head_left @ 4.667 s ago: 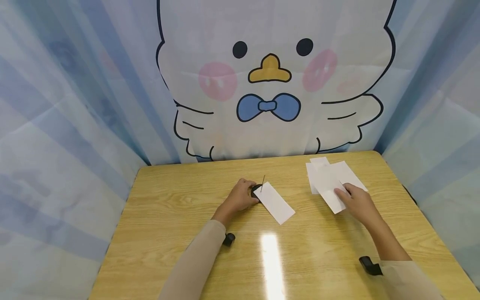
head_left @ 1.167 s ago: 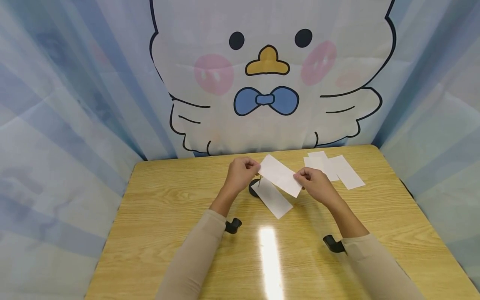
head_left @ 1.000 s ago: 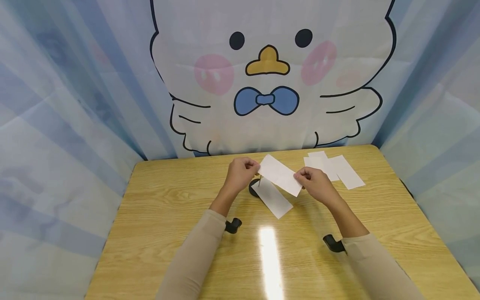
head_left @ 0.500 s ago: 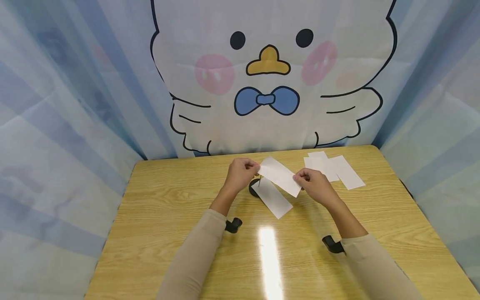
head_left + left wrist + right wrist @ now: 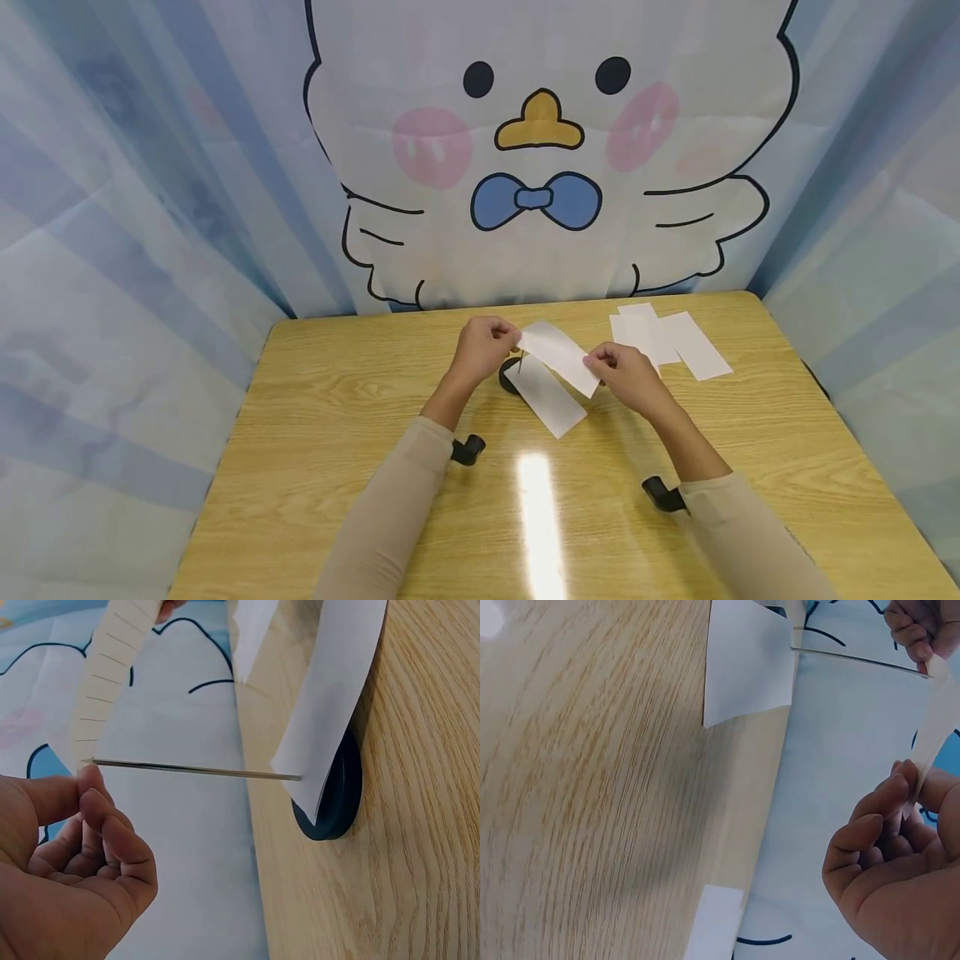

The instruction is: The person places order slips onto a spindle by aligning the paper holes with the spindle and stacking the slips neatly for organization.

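My left hand [image 5: 483,348] and right hand [image 5: 626,375] pinch opposite ends of a white paper slip [image 5: 555,352], which bows between them. In the left wrist view, the side of that slip [image 5: 105,682] facing the camera carries ruled lines. The left fingers hold its corner right at the tip of a bill spike [image 5: 187,769], a thin metal rod rising from a round black base [image 5: 346,795]. Another slip [image 5: 547,400] is impaled low on the rod, partly covering the base and reaching out over the table. In the right wrist view, the thumb and finger [image 5: 905,772] grip the slip's near end.
Several loose white slips [image 5: 697,346] lie overlapping at the back right of the wooden table [image 5: 337,500]. A curtain with a cartoon bird [image 5: 540,250] hangs behind the table's far edge. Black camera mounts [image 5: 663,496] stick out at both wrists.
The right hand let the rod base's neighbourhood slips be, bringing one slip from the right-hand pile; the left hand rose from the base to pinch it. Lately the right hand shifted slightly left, bowing the slip.
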Demonstrator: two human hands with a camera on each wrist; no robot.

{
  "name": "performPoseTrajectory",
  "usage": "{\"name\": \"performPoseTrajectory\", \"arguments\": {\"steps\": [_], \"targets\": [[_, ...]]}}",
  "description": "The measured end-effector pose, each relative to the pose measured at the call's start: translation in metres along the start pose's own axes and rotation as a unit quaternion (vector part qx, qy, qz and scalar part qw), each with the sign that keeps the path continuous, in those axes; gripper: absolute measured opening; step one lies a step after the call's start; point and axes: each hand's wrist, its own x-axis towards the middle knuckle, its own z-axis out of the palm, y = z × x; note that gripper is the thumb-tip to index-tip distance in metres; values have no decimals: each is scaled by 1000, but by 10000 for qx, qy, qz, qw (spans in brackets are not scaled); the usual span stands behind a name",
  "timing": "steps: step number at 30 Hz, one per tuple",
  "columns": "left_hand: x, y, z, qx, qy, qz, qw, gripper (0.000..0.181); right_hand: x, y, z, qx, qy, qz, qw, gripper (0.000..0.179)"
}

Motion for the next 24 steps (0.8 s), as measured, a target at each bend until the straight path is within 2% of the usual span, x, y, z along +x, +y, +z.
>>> {"name": "performPoseTrajectory", "arguments": {"steps": [7,14,24], "targets": [[0,-5,2,284,-20,-120,9995,16,0,3,1,-29,-35,44,10000,30],[2,-12,5,254,-87,-247,9993,17,1,9,5,-54,-88,69,9999,29],[6,-23,7,486,-355,-326,9977,16,-3,14,15,-140,-390,156,9990,23]]}}
